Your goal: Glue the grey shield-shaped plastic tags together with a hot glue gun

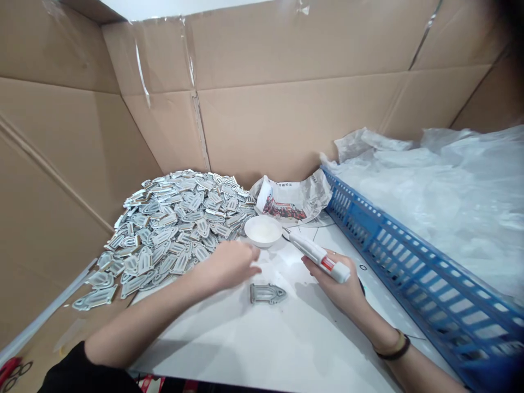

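Observation:
Held in my right hand (338,281) is a long white handheld tool (313,250) with a red patch near its end and a thin metal neck. The neck reaches the rim of a small round white dish (263,230); whether they touch I cannot tell. My left hand (231,265) hovers over the white tabletop (229,338), thumb and fingertips apart and nothing visible between them. Just below and right of it lies a single grey, pointed, slotted metal piece (268,293). A big heap of similar pieces (176,218) spreads behind my left forearm.
Crumpled printed paper (292,199) sits behind the dish. Along the right runs a blue plastic crate (385,229) filled with clear plastic bags (442,191). Cardboard walls (286,109) enclose the back and left. Red-handled scissors (12,371) lie at the lower left.

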A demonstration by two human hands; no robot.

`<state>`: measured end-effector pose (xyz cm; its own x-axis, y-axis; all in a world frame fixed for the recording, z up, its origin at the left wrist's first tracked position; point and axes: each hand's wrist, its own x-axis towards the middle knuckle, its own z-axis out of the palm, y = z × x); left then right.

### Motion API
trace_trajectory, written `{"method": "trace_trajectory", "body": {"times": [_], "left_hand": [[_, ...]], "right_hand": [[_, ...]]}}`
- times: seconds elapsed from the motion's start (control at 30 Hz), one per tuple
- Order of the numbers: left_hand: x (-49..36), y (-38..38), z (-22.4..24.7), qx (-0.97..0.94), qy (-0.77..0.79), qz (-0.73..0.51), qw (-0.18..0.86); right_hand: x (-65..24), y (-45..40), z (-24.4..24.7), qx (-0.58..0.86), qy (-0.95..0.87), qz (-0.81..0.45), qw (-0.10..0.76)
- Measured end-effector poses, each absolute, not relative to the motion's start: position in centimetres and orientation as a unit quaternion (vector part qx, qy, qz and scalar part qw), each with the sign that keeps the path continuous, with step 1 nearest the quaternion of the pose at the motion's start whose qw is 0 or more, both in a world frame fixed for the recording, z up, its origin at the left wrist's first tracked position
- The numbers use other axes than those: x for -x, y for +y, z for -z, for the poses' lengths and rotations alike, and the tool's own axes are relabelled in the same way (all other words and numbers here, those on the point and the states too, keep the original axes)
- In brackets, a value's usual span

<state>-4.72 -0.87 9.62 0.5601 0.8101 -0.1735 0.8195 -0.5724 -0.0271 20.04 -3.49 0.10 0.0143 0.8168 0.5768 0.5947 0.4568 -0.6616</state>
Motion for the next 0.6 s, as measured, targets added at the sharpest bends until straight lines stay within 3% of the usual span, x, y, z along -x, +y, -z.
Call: {"method": "trace_trajectory", "body": {"times": [0.13,0.3,0.6], "left_hand": [[3.2,-2.3,-7.1,-0.916,0.371,0.137,0.074],[4.0,-0.3,-6.7,-0.905,0.402,0.132,0.054],[2.4,6.6,-6.5,-0.889,0.451,-0.056,-0.060]], "right_hand": [[-20.2,-3.3,0.1,0.507,-0.691,-0.126,0.500],[-19.9,-3.5,-0.6,0.502,-0.693,-0.119,0.504],[-19.8,-3.7,-0.9,0.521,-0.665,-0.142,0.515]]}}
